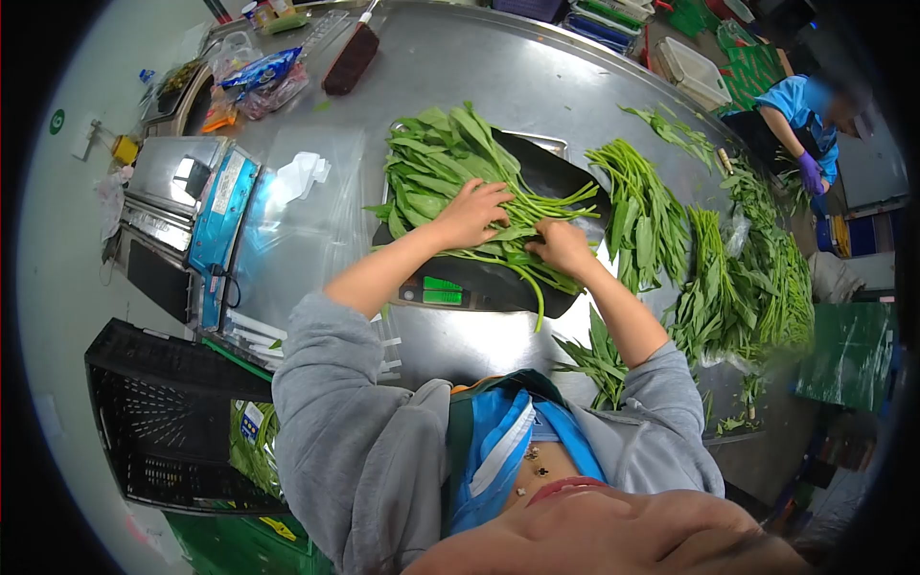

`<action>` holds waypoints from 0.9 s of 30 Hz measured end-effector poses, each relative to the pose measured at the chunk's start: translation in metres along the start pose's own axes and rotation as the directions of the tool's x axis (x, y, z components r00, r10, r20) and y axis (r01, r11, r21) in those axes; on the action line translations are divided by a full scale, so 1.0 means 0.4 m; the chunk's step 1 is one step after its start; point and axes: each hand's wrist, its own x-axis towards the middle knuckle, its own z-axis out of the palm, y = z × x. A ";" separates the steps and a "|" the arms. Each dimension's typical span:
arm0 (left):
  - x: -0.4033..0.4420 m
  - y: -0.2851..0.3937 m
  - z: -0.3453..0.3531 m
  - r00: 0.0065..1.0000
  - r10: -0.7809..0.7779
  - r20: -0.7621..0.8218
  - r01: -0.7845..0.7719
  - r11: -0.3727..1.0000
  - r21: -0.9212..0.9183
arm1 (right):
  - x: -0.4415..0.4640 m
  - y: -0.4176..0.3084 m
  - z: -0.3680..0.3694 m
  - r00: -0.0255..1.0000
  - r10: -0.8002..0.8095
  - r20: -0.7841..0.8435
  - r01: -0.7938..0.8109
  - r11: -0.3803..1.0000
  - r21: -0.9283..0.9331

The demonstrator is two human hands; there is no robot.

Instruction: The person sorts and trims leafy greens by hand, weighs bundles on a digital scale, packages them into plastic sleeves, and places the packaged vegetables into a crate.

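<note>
A bundle of leafy water spinach [426, 168] lies on a black tray [575, 187] on a scale with a lit green display [443, 290]. The leaves point to the upper left, the stems to the right. My left hand [474, 213] rests on top of the bundle where leaves meet stems, its fingers spread. Just to its right, my right hand [561, 247] has its fingers curled in on some stems at the bundle's near side; the fingertips are partly hidden. One long stem hangs over the tray's front edge.
More water spinach [647, 216] lies in piles along the right of the metal table [431, 57]. To the left are clear plastic bags [302, 225], a blue-and-steel sealing machine [222, 206] and a black crate [163, 412]. A brush [353, 59] lies behind. A gloved co-worker [800, 129] stands far right.
</note>
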 end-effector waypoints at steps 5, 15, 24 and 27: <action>-0.008 -0.004 0.001 1.000 -0.024 0.016 0.023 0.999 0.024 | 0.000 0.023 0.006 0.999 0.031 -0.033 -0.028 0.996 0.086; -0.021 -0.013 -0.016 1.000 0.023 0.003 -0.023 1.000 0.003 | 0.009 0.091 0.036 0.993 0.000 -0.120 0.086 0.698 0.711; -0.024 -0.015 -0.024 0.997 0.071 -0.020 -0.070 0.997 0.038 | -0.003 0.173 -0.042 0.986 0.012 -0.169 0.166 -0.270 0.948; -0.020 -0.008 -0.032 0.992 0.122 -0.027 -0.120 0.991 0.067 | 0.001 0.160 -0.064 0.978 0.057 -0.199 0.207 -0.295 0.933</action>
